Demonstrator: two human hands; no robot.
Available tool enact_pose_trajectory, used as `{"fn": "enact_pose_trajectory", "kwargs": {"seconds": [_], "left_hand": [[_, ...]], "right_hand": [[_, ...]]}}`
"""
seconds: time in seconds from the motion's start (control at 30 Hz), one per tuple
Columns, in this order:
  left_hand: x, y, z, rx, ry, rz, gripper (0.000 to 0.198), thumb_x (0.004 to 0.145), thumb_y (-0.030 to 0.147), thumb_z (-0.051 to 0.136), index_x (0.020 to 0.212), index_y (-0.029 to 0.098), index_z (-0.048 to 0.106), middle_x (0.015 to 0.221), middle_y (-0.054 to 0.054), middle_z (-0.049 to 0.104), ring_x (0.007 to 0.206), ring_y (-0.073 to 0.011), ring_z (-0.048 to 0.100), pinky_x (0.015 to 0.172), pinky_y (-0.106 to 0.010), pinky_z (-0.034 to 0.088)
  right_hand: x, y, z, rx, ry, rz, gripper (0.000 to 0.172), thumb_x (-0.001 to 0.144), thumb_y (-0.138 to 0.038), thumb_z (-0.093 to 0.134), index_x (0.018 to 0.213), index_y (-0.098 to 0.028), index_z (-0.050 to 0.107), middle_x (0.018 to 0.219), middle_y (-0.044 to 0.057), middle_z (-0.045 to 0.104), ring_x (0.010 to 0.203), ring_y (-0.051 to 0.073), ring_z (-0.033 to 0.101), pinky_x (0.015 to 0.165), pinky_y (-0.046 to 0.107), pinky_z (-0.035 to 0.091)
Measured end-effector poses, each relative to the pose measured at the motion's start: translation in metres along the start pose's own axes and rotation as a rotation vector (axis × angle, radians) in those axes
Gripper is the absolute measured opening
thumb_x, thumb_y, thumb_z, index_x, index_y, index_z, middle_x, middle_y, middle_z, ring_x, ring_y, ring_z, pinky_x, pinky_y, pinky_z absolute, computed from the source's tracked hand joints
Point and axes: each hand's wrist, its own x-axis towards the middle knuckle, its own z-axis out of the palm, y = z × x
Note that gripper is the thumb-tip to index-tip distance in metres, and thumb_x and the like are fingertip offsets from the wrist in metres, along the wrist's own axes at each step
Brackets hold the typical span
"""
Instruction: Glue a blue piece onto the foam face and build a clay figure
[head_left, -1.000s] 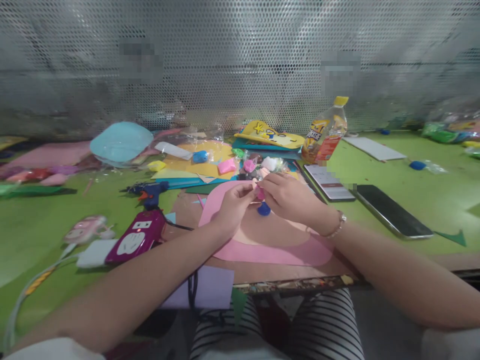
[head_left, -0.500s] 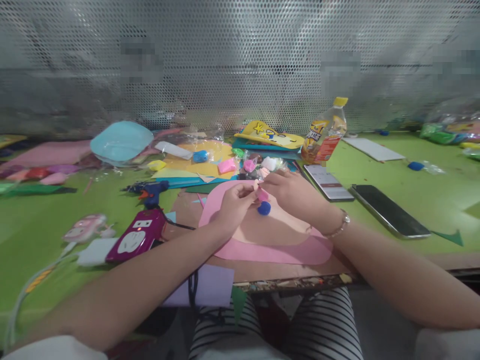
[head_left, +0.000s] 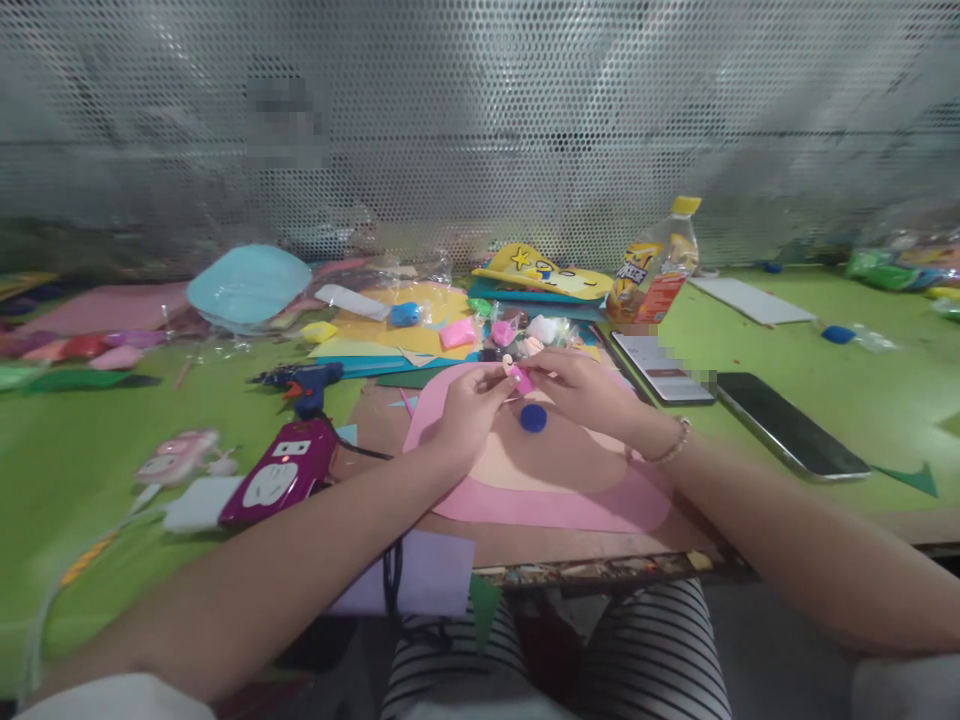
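Observation:
Both my hands meet over the middle of the craft sheets. My left hand [head_left: 474,408] pinches a small pink-and-peach piece [head_left: 520,380], which looks like soft modelling clay, between thumb and fingertips. From the other side, the closed fingers of my right hand [head_left: 585,392] press on the same piece. A blue round disc [head_left: 533,418] lies just below them on a peach sheet [head_left: 501,466]. That sheet rests on a larger pink sheet [head_left: 555,508] with rounded corners. My fingers partly hide the small piece.
Behind my hands lie clay packets, including a pink one [head_left: 458,333], and a yellow decorated cutout [head_left: 540,272]. A bottle [head_left: 652,270] and two phones, one black [head_left: 787,425], stand and lie rightward. Leftward are a blue glue gun [head_left: 307,388] and a purple power strip [head_left: 281,472].
My right hand has lowered slightly, its fingers now at the right side of the small piece. More of the pink part shows. The view has shifted a little.

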Motion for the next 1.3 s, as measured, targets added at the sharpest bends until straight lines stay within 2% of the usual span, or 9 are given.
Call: {"fn": "enact_pose_trajectory", "kwargs": {"seconds": [0.07, 0.2, 0.33, 0.6, 0.8, 0.93, 1.17, 1.3], "left_hand": [[0.0, -0.001, 0.0, -0.016, -0.012, -0.004, 0.025, 0.061, 0.028, 0.075, 0.079, 0.013, 0.065, 0.082, -0.003, 0.066, 0.079, -0.0133, 0.062, 0.085, -0.033, 0.049], [0.002, -0.003, -0.001, -0.066, -0.016, -0.005, 0.028, 0.058, 0.025, 0.077, 0.078, 0.012, 0.063, 0.077, -0.002, 0.065, 0.073, -0.0129, 0.062, 0.08, -0.033, 0.05], [0.002, -0.002, 0.0, -0.078, -0.021, -0.021, 0.027, 0.059, 0.025, 0.077, 0.076, 0.012, 0.061, 0.069, 0.0, 0.063, 0.066, -0.0106, 0.06, 0.074, -0.031, 0.051], [-0.001, 0.003, 0.001, -0.071, -0.062, -0.075, 0.027, 0.06, 0.031, 0.077, 0.071, 0.013, 0.061, 0.063, 0.002, 0.06, 0.062, -0.0081, 0.057, 0.07, -0.026, 0.05], [0.001, 0.0, 0.0, -0.091, -0.048, -0.056, 0.024, 0.061, 0.027, 0.076, 0.075, 0.013, 0.062, 0.068, 0.0, 0.064, 0.065, -0.0098, 0.061, 0.072, -0.027, 0.051], [0.0, 0.001, 0.001, -0.095, -0.052, -0.048, 0.025, 0.063, 0.026, 0.075, 0.081, 0.014, 0.064, 0.072, -0.001, 0.066, 0.066, -0.0105, 0.063, 0.077, -0.03, 0.051], [-0.002, 0.004, 0.003, -0.11, -0.061, -0.107, 0.021, 0.065, 0.028, 0.073, 0.08, 0.015, 0.067, 0.071, -0.001, 0.066, 0.065, -0.0106, 0.063, 0.072, -0.027, 0.051], [-0.002, 0.003, 0.004, -0.084, -0.082, -0.098, 0.023, 0.06, 0.024, 0.076, 0.08, 0.014, 0.068, 0.071, 0.0, 0.067, 0.065, -0.0099, 0.062, 0.072, -0.025, 0.049]], "right_hand": [[0.002, 0.002, 0.0, 0.121, -0.029, 0.111, 0.026, 0.084, -0.014, 0.043, 0.095, -0.014, 0.067, 0.09, 0.008, 0.066, 0.081, 0.016, 0.059, 0.073, 0.029, 0.046], [0.003, 0.009, 0.0, 0.505, -0.092, 0.323, 0.024, 0.085, -0.027, 0.045, 0.088, -0.016, 0.066, 0.086, 0.005, 0.065, 0.077, 0.015, 0.059, 0.07, 0.029, 0.048], [0.003, 0.013, 0.0, 0.734, -0.118, 0.362, 0.021, 0.081, -0.033, 0.052, 0.08, -0.017, 0.066, 0.082, 0.002, 0.061, 0.078, 0.013, 0.057, 0.074, 0.028, 0.048], [0.004, 0.006, -0.003, 0.693, -0.085, 0.318, 0.021, 0.081, -0.032, 0.053, 0.072, -0.015, 0.062, 0.07, -0.002, 0.051, 0.067, 0.009, 0.048, 0.064, 0.023, 0.041], [0.003, 0.008, -0.001, 0.915, -0.111, 0.442, 0.017, 0.079, -0.032, 0.058, 0.081, -0.017, 0.066, 0.084, 0.001, 0.061, 0.075, 0.01, 0.057, 0.071, 0.024, 0.047], [0.003, 0.012, 0.0, 0.992, -0.15, 0.474, 0.015, 0.076, -0.03, 0.063, 0.079, -0.016, 0.066, 0.08, 0.001, 0.064, 0.073, 0.01, 0.06, 0.073, 0.024, 0.049], [0.005, 0.017, 0.001, 0.932, -0.145, 0.459, 0.014, 0.074, -0.028, 0.066, 0.08, -0.015, 0.067, 0.075, 0.0, 0.063, 0.068, 0.007, 0.059, 0.068, 0.021, 0.049], [0.006, 0.018, 0.002, 0.875, -0.128, 0.466, 0.012, 0.072, -0.024, 0.067, 0.079, -0.015, 0.068, 0.075, 0.0, 0.063, 0.068, 0.007, 0.058, 0.067, 0.021, 0.048]]}}
